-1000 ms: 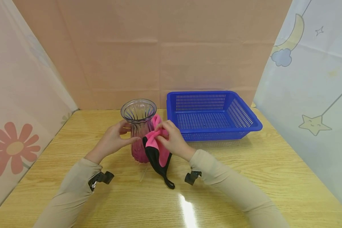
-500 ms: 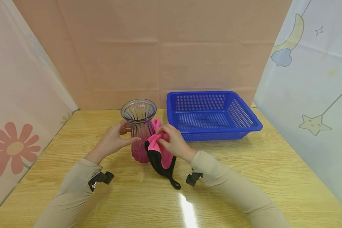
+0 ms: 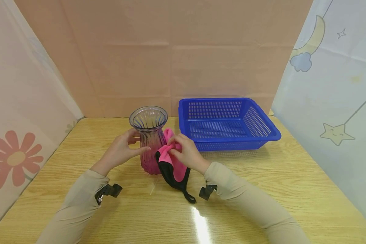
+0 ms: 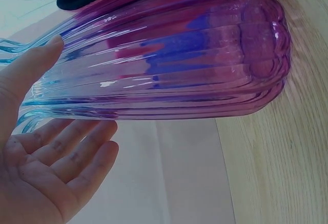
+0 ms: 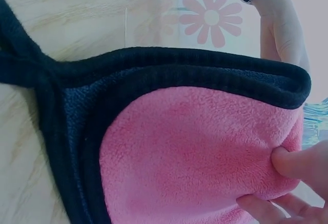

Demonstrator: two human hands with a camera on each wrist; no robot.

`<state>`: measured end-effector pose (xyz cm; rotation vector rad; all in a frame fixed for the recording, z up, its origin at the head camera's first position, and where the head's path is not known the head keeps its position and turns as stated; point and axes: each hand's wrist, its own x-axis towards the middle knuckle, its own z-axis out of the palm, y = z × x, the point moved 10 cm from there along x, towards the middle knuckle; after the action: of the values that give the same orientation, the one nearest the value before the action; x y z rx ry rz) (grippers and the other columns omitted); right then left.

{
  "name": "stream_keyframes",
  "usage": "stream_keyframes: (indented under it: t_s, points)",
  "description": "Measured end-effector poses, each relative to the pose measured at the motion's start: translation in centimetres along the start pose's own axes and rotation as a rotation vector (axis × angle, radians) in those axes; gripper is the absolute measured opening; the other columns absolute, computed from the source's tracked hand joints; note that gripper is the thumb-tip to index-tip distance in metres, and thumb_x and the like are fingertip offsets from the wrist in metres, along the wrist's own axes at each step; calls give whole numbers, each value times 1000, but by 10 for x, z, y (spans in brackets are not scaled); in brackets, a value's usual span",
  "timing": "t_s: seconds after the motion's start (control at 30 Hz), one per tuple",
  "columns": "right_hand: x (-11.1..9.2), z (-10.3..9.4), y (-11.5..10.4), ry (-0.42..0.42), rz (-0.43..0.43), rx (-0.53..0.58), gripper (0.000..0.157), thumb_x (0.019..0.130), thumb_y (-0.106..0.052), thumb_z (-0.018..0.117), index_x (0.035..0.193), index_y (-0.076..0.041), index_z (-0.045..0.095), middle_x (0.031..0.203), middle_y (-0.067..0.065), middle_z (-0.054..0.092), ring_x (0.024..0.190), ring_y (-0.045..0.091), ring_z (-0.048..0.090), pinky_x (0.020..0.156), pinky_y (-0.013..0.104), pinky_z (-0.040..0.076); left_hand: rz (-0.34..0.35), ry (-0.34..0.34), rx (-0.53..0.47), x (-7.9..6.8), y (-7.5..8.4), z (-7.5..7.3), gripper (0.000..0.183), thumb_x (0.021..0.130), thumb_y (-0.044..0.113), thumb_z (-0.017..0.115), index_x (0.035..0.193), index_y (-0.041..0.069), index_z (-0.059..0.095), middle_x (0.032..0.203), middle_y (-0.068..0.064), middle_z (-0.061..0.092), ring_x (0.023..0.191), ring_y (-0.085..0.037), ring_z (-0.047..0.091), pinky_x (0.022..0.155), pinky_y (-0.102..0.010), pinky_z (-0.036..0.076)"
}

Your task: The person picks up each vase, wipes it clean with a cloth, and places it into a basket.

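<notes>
A ribbed glass vase [image 3: 152,135], bluish at its flared rim and pink toward its base, stands upright on the table. My left hand [image 3: 120,147] holds it around the side, thumb on the near face and fingers behind; the left wrist view has the thumb [image 4: 38,62] against the glass. Between thumb and fingers, my right hand [image 3: 187,152] pinches a pink fleecy cloth [image 5: 189,147] with black edging and a black hanging loop [image 3: 189,198]. The cloth hangs folded against the vase's right side, covering part of it.
A blue perforated plastic basket [image 3: 228,139] stands behind and to the right of the vase. A pale thin strand [image 3: 154,186] lies on the wooden table [image 3: 140,217] by the vase's base. Printed hangings enclose the table at the back and sides.
My right hand has moved slightly right and down along the vase, and the cloth with its loop has swung right. The left hand and vase have stayed put.
</notes>
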<state>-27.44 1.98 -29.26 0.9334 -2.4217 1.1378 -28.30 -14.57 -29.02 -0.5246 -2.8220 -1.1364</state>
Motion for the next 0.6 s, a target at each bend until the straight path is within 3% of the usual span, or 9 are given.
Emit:
stream_keyframes:
  t_s: [0.3, 0.6]
  points:
    - [4, -6, -4, 25, 7, 24, 12, 81, 0, 68, 90, -5, 62, 86, 8, 60, 81, 17, 54, 72, 29, 53, -1, 0, -2, 0, -1, 0, 68, 81, 34, 73, 133, 2, 43, 123, -22, 59, 113, -42, 58, 95, -54, 49]
    - [10, -12, -12, 53, -5, 88, 11, 81, 1, 67, 89, -3, 62, 90, 11, 60, 86, 19, 57, 78, 34, 59, 5, -2, -13, 0, 0, 0, 68, 81, 32, 72, 135, 4, 41, 124, -21, 58, 115, -42, 57, 95, -54, 49]
